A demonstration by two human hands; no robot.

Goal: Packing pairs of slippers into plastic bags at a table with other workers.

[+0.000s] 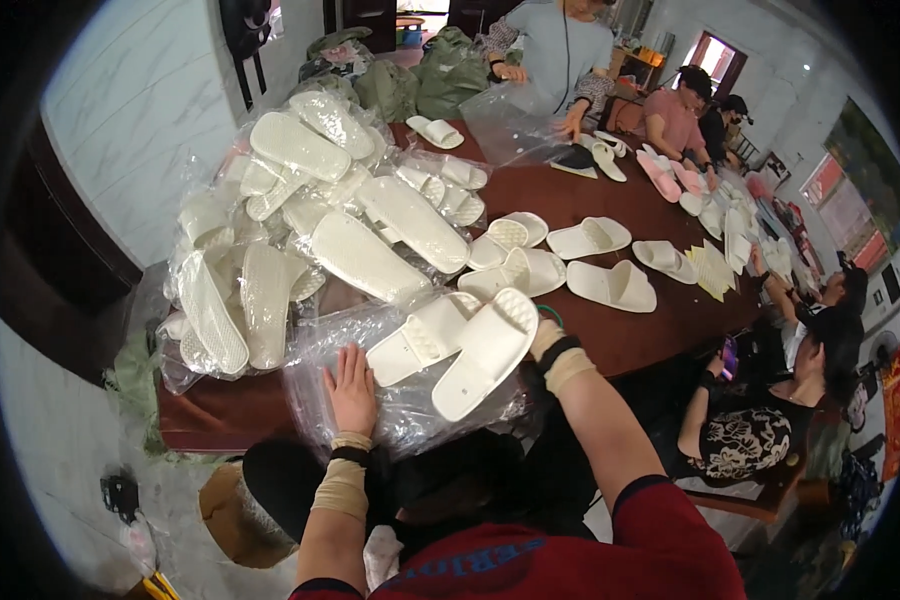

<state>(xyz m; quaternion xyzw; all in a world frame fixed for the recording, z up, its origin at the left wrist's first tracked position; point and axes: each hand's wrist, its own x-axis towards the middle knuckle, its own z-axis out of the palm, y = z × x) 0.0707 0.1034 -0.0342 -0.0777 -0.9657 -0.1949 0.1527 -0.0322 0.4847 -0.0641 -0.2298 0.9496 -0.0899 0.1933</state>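
Note:
My left hand [350, 392] lies flat on a clear plastic bag [315, 350] at the table's near edge, its fingers stretched out and holding nothing. On the bag, just right of that hand, rests a white slide slipper [398, 352] with a quilted strap. My right hand [547, 340] grips a second white slide slipper [478, 365] at its strap end; the fingers are mostly hidden behind it. This slipper is tilted, sole toward me, and partly overlaps the first. Both my wrists carry tan wraps and black bands.
A tall heap of bagged white slippers [300, 145] fills the table's left side. Loose white slippers [610, 285] lie in pairs on the brown-red table [530, 195]. Across it a person [560, 60] handles clear plastic. Other people sit along the right. An open cardboard box [235, 515] stands below.

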